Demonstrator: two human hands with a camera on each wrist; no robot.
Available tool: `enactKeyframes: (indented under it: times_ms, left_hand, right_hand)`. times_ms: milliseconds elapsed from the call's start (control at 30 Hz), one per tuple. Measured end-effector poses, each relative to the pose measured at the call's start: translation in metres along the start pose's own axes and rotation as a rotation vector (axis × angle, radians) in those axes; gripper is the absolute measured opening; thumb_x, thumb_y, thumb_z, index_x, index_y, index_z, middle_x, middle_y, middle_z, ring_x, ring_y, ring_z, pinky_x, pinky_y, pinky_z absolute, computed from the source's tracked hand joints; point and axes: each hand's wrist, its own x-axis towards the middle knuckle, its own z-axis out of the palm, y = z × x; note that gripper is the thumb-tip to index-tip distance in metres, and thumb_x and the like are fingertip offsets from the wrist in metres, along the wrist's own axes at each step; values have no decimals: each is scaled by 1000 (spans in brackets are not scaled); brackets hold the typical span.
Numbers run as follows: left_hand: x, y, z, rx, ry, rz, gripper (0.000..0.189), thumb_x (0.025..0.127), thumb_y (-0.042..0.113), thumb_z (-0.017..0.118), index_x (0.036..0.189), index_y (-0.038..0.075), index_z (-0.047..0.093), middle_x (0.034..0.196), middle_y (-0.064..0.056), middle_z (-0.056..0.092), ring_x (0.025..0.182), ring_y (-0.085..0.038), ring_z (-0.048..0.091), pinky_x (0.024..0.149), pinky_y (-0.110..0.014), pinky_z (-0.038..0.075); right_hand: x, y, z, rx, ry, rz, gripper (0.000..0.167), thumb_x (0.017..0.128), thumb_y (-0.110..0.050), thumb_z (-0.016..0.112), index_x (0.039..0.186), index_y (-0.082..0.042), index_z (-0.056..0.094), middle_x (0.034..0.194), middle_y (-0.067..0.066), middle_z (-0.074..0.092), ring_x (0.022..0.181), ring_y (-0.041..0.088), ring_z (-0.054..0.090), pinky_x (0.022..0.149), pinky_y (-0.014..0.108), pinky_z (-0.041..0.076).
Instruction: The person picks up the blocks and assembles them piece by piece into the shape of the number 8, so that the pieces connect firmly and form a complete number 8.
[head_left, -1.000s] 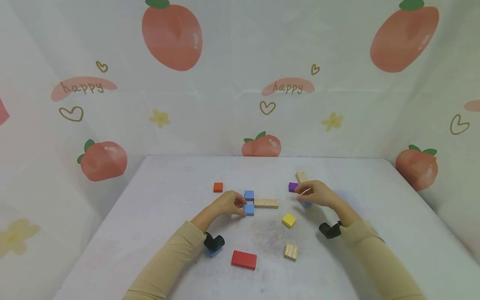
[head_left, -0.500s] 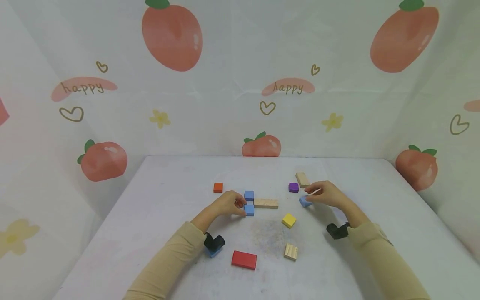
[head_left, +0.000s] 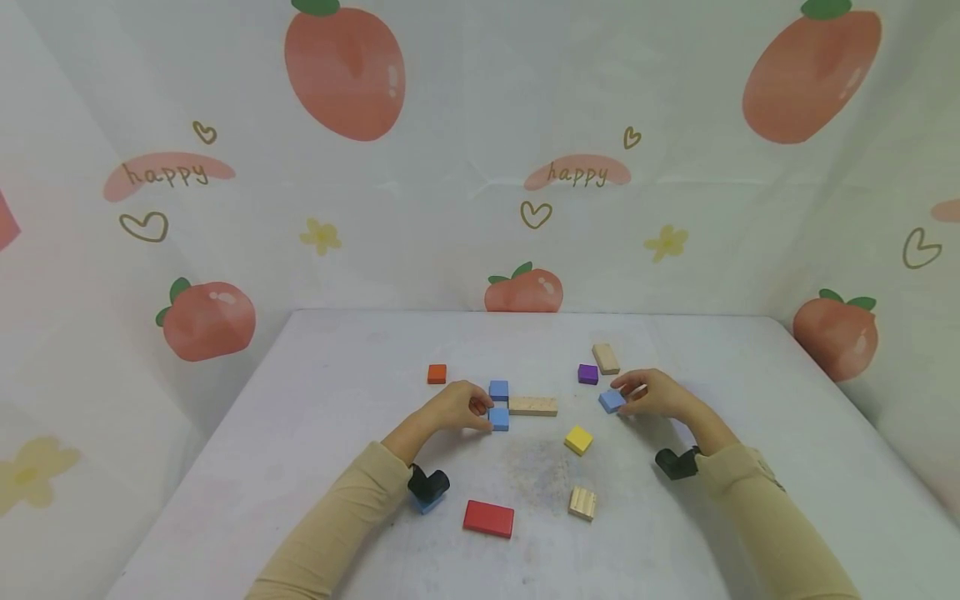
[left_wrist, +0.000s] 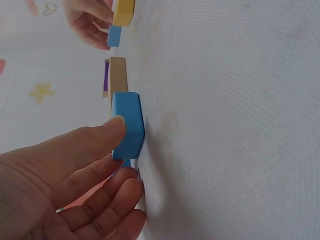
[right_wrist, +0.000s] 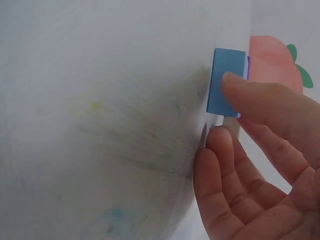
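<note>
My left hand (head_left: 455, 406) pinches a blue block (head_left: 498, 419) on the table; in the left wrist view its thumb lies on the block's (left_wrist: 127, 125) near face, and the other fingers are curled below. A second blue block (head_left: 498, 390) sits just behind it, with a long plain wooden block (head_left: 532, 406) to their right. On the right side, my right hand (head_left: 654, 394) holds another blue block (head_left: 611, 401) between thumb and forefinger. The right wrist view shows the thumb on this block's (right_wrist: 225, 95) face, the forefinger partly hidden behind.
Behind the right hand lie a purple block (head_left: 588, 374) and a wooden block (head_left: 606, 358). Nearer are a yellow block (head_left: 578, 440), a small wooden block (head_left: 582, 503) and a red block (head_left: 489, 518). An orange block (head_left: 437, 374) lies back left; another blue block (head_left: 427, 504) is under the left wrist camera.
My right hand has drawn back to the right from beside the purple block, uncovering the wooden block, and its fingers now hold the blue block's right end. The left hand has stayed put.
</note>
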Motion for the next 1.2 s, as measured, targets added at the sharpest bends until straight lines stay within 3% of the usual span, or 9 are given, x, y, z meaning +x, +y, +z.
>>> enactKeyframes:
  times_ms: [800, 1200]
  left_hand:
    - [0, -1, 0, 13, 2, 22, 29, 76, 12, 76, 101, -1, 69, 90, -9, 68, 78, -10, 56, 72, -19, 48]
    - [0, -1, -1, 8, 2, 25, 29, 76, 12, 76, 101, -1, 68, 91, -9, 68, 78, -10, 56, 72, -19, 49]
  right_hand:
    - [3, 0, 4, 15, 34, -8, 36, 75, -7, 75, 106, 5, 61, 87, 11, 60, 79, 16, 55, 67, 24, 47]
    - [4, -6, 6, 22, 35, -18, 37, 75, -9, 76, 105, 5, 61, 87, 10, 59, 80, 16, 55, 66, 22, 47]
